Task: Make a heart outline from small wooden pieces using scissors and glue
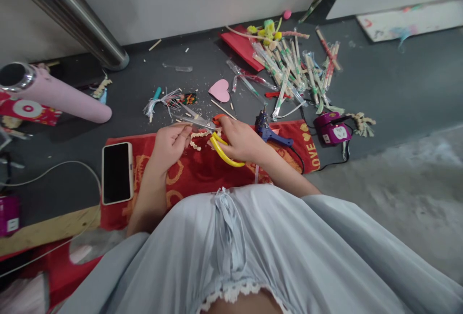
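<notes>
Red cloth [202,171], one scissors [211,133], two hands

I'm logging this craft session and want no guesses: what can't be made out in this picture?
Head view only:
- Where the scissors' blades meet the pale strip: too small, partly behind the left hand.
- Right hand's fingertips: hidden in the yellow handles.
- Purple device's label: too small.
- Phone screen: dark.
- Purple box: cut by the left edge.
</notes>
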A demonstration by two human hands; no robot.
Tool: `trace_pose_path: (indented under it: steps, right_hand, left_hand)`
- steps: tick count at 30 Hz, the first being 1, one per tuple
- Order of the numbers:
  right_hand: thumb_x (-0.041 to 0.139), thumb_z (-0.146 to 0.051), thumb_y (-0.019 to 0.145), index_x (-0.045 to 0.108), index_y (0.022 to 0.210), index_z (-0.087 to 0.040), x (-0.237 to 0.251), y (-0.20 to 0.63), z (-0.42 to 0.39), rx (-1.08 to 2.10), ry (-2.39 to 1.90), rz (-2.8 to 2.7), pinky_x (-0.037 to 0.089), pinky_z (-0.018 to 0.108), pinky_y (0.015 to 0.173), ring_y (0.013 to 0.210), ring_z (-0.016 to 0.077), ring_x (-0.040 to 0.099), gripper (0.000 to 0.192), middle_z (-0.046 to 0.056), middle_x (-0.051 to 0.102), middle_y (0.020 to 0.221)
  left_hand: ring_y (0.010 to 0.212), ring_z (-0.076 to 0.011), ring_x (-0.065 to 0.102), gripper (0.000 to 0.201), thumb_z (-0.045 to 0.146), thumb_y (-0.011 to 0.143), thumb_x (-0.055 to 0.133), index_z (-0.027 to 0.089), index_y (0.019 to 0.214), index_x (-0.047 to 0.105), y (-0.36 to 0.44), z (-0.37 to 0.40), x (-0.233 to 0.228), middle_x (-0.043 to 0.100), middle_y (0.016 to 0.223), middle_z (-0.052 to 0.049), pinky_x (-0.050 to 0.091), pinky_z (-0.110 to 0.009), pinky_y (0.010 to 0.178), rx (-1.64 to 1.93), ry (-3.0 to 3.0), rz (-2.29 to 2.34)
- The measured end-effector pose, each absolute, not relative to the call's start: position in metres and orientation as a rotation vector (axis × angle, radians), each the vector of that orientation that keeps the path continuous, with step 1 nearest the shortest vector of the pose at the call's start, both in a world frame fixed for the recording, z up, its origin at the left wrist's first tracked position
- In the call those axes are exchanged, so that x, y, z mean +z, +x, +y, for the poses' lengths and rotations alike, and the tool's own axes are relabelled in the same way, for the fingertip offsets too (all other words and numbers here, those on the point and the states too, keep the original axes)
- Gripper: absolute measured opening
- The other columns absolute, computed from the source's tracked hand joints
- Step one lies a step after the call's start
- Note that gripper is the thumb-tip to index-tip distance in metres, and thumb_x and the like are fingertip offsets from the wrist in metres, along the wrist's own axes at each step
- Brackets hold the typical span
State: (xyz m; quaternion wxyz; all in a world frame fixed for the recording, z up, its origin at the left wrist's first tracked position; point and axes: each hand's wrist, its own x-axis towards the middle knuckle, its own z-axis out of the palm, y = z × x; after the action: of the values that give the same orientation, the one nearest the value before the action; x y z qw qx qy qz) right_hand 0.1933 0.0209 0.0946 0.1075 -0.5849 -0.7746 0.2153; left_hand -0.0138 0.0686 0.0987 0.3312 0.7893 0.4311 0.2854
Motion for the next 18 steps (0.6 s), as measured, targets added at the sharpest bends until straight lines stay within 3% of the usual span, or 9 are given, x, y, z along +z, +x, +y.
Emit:
trace_pose_path:
  steps: [8, 14, 18]
  right_hand:
    - [0.031, -0.066, 0.098, 0.052, 0.118, -0.010, 0.101, 0.200, 0.024, 0.581, -1.687, -2.326, 0.045, 0.039, 0.093, 0.104, 0.0308, 0.064, 0.063, 0.020, 0.067, 0.113]
    - [0.031, -0.059, 0.101, 0.053, 0.117, -0.011, 0.101, 0.193, 0.026, 0.640, -1.797, -2.288, 0.044, 0.035, 0.084, 0.101, 0.0293, 0.066, 0.055, 0.020, 0.070, 0.113]
    - [0.035, -0.053, 0.102, 0.054, 0.116, -0.010, 0.103, 0.190, 0.028, 0.634, -1.878, -2.308, 0.043, 0.033, 0.080, 0.100, 0.0298, 0.067, 0.050, 0.019, 0.071, 0.113]
  left_hand:
    - [0.046, -0.0121, 0.040, 0.040, 0.045, 0.090, 0.050, 0.022, 0.057, 0.048, -0.011, 0.075, 0.102, 0.044, 0.047, 0.002, 0.036, -0.028, 0.050, 0.624, 1.817, 1.081]
    - [0.053, -0.0138, 0.046, 0.060, 0.057, 0.094, 0.042, 0.022, 0.046, 0.044, -0.008, 0.081, 0.102, 0.048, 0.051, -0.002, 0.040, -0.031, 0.059, 0.653, 1.995, 1.085]
    - [0.050, -0.0137, 0.044, 0.057, 0.057, 0.094, 0.043, 0.022, 0.049, 0.046, -0.008, 0.083, 0.097, 0.045, 0.047, 0.000, 0.038, -0.030, 0.057, 0.642, 1.952, 1.079]
